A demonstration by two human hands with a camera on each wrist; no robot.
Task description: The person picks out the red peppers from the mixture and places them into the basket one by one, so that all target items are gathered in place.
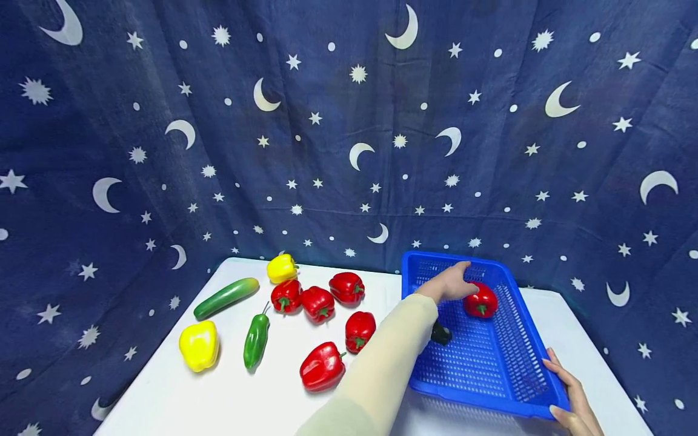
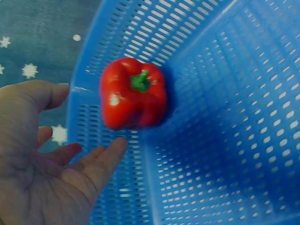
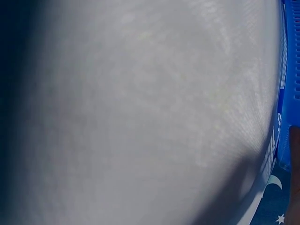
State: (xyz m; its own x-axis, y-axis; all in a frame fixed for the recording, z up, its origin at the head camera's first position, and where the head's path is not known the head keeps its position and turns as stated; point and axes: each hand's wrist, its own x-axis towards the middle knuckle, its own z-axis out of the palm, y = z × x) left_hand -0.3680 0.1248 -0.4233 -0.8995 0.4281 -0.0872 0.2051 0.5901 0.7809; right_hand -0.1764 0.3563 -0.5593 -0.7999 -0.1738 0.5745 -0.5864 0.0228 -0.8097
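Note:
A blue plastic basket [image 1: 463,363] with slotted walls stands at the right of the table. Inside it, a red bell pepper [image 1: 481,301] lies near the far right wall, its green stem [image 2: 140,82] showing. My left hand [image 1: 451,283] reaches over the basket just beside this pepper. In the left wrist view the left hand [image 2: 51,164] has its thumb and fingers spread, with a gap between them and the pepper. At the basket's near right corner, my right hand [image 1: 575,399] grips the rim, thumb on the front side and fingers on the right side.
Left of the basket, several red bell peppers [image 1: 323,366] lie on the white table [image 1: 218,406]. Beyond them are two yellow peppers [image 1: 199,346], a green chili pepper [image 1: 256,340] and a cucumber [image 1: 226,298]. A dark blue star-patterned curtain [image 1: 327,151] hangs behind.

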